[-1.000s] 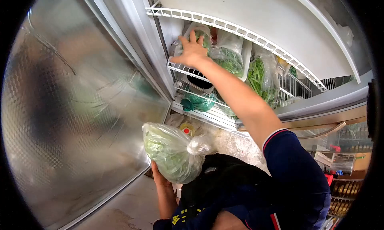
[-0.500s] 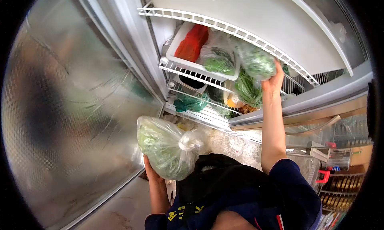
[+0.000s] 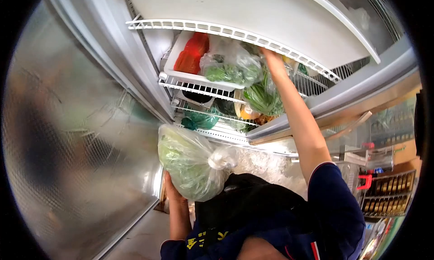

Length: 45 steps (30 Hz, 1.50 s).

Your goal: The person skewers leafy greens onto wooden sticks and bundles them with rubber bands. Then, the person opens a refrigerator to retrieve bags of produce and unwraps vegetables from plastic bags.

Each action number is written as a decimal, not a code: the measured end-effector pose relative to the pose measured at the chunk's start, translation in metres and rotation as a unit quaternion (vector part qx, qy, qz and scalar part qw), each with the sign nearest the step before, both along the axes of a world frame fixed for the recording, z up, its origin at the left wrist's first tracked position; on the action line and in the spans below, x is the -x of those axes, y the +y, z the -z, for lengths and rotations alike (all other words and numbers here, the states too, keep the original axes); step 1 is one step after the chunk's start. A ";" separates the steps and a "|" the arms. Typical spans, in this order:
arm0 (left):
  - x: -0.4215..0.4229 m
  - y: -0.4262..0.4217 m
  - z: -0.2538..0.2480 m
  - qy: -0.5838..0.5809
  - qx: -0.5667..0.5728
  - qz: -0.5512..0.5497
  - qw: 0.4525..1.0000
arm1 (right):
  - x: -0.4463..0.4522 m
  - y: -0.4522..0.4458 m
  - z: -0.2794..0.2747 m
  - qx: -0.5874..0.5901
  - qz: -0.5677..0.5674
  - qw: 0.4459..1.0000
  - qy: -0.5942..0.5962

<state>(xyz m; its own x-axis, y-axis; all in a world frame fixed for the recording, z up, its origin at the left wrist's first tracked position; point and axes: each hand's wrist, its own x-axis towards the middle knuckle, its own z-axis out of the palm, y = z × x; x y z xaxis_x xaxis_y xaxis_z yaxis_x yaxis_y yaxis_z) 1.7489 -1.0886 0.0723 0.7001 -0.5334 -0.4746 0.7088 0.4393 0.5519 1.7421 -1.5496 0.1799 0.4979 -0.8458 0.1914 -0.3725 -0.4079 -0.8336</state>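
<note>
My left hand (image 3: 173,187) supports a knotted clear plastic bag of pale green vegetables (image 3: 190,163) from below and the side, against my front. Deep on a refrigerator shelf, under the white wire shelf edge (image 3: 235,33), is my right hand (image 3: 270,55); its fingers are hidden. Close to it, a clear bag of leafy greens (image 3: 230,69) lies over a white tray (image 3: 170,65). A red bag (image 3: 192,54) sits at the tray's left. Long green stalks in clear plastic (image 3: 264,97) rest below my right forearm.
The refrigerator's glass door (image 3: 81,138) stands open on the left. Lower shelves hold a metal container (image 3: 196,99), a green bag (image 3: 201,120) and an orange-and-white item (image 3: 248,111). At right, beyond the frame, are racks (image 3: 389,192) and a red handle (image 3: 364,182).
My right hand has gone deeper into the shelf and left, and the bag of greens it gripped is no longer plainly visible in it. My left hand keeps its bag.
</note>
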 end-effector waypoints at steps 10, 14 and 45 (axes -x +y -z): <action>0.005 0.038 0.018 0.031 -0.010 -0.092 0.995 | -0.133 0.112 0.002 0.157 -0.217 0.954 0.138; 0.019 0.063 0.018 -0.005 -0.046 -0.125 0.991 | -0.207 0.069 0.059 -0.140 -0.224 0.928 0.264; -0.200 -0.113 -0.128 -0.215 0.004 0.197 0.956 | 0.186 0.202 -0.080 -0.588 -0.225 0.745 -0.220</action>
